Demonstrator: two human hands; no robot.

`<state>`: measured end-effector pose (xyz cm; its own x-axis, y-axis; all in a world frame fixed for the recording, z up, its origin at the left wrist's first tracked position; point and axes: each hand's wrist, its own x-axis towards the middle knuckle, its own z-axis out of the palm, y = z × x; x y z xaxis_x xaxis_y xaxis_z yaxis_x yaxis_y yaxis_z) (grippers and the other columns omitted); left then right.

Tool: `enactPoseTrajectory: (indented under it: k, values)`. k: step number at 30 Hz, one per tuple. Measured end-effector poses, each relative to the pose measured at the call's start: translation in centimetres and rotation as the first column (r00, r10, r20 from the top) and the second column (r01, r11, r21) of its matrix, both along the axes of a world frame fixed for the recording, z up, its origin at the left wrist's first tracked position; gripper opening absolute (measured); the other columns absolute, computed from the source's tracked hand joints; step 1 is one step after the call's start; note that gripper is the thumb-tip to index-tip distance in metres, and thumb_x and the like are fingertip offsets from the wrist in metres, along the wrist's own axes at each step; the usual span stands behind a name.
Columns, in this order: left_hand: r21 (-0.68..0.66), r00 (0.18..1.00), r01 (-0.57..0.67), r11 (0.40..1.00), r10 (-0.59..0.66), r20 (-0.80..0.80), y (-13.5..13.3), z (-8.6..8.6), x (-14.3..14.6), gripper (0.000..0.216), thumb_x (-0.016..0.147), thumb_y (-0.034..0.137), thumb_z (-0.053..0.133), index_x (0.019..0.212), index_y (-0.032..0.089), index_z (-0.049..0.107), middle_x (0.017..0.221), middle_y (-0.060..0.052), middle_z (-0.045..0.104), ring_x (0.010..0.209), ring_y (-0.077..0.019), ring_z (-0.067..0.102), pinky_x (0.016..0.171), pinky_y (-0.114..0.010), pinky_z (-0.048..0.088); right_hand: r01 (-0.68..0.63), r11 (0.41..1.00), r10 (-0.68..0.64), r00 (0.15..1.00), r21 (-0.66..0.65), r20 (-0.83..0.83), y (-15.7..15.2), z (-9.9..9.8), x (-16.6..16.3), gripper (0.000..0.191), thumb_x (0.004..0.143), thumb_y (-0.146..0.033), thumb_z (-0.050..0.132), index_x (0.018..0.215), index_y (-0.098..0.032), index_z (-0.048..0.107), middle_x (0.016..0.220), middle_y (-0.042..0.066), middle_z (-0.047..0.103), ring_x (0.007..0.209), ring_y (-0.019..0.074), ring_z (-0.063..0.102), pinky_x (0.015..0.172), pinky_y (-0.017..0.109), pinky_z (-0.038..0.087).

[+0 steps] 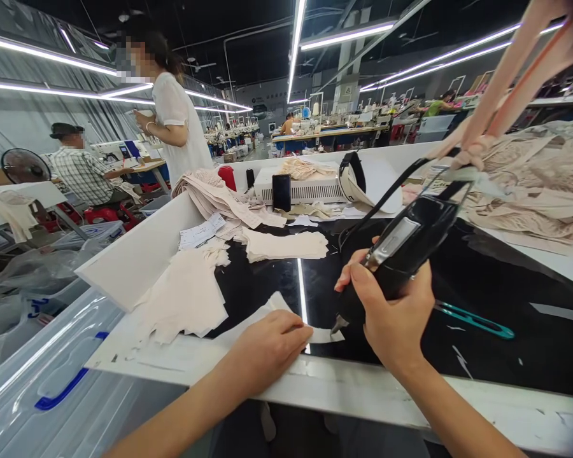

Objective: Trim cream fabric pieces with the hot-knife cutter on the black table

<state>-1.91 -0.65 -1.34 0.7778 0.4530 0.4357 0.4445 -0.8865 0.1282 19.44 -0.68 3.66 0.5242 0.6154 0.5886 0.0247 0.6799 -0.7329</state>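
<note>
My right hand [398, 305] is wrapped round a black electric hand cutter [410, 232] with a silver panel on its side. The tool slants downward, its small metal tip [338, 324] touching or just above the right end of a curved pale fabric piece [262, 312]. Pink cloth strips [499, 95] are tied at its upper end, where a black cable [386, 203] also runs. With fingers together and bent, my left hand [274, 346] presses that fabric piece against the glossy black work surface [363, 353]; its fingertips lie left of the tip.
Stacked cream fabric pieces [184, 296] and a further stack [286, 245] lie left and ahead. Teal thread snips [477, 319] rest on the right. A phone [281, 192] leans on a white box [310, 184]. Beige cloth [539, 184] is heaped right. A co-worker [179, 121] stands beyond.
</note>
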Motion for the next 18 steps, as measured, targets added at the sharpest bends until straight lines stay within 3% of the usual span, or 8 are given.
enactPoseTrajectory:
  k: [13, 18]
  values:
    - [0.061, 1.0, -0.014, 0.998, 0.014, -0.008, -0.4, -0.4, -0.1, 0.026, 0.118, 0.016, 0.049, 0.132, 0.017, 0.071, 0.12, -0.012, 0.078, 0.109, -0.0266, 0.079, 0.094, -0.039, 0.071, -0.04, 0.999, 0.039, 0.999, -0.03, -0.032, 1.0, 0.4, -1.5, 0.04, 0.09, -0.045, 0.096, 0.101, -0.027, 0.062, 0.087, -0.006, 0.074, 0.062, 0.014, 0.07, 0.06, 0.031, 0.065]
    - [0.08, 1.0, -0.014, 0.997, 0.013, 0.011, -0.6, -0.2, 0.1, 0.028, 0.119, 0.015, 0.046, 0.132, 0.015, 0.071, 0.119, -0.012, 0.078, 0.108, -0.0263, 0.079, 0.095, -0.038, 0.071, -0.056, 0.998, 0.055, 0.998, -0.028, -0.022, 1.2, 0.2, -1.9, 0.034, 0.091, -0.035, 0.093, 0.103, -0.028, 0.063, 0.088, -0.007, 0.074, 0.062, 0.0144, 0.07, 0.06, 0.031, 0.065]
